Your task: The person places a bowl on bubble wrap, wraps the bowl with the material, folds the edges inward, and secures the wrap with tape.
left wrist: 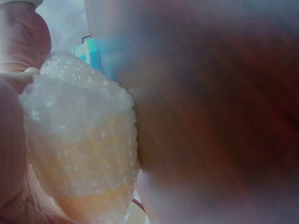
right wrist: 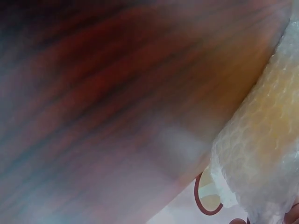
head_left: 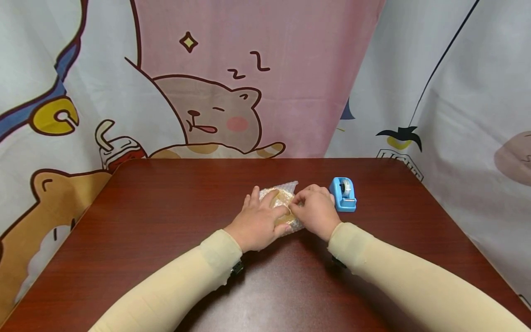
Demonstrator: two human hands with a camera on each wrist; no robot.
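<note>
A bundle of bubble wrap (head_left: pixel 285 197) lies near the middle of the table, with something yellowish showing through the clear plastic; its kind is hidden. My left hand (head_left: pixel 258 223) rests on the bundle from the left, fingers spread over the top and thumb near the close edge. On the other side my right hand (head_left: pixel 317 210) has curled fingers, with thumb and index pinching the wrap at its right part. In the left wrist view the bubble-wrapped bundle (left wrist: pixel 88 140) looks rounded and thick. The right wrist view shows the bubble wrap (right wrist: pixel 261 140) at its right edge.
A light blue tape dispenser (head_left: pixel 343 196) with a roll of clear tape stands just right of my right hand. The dark reddish-brown table (head_left: pixel 166 221) ends at a printed cartoon curtain (head_left: pixel 290 78) behind.
</note>
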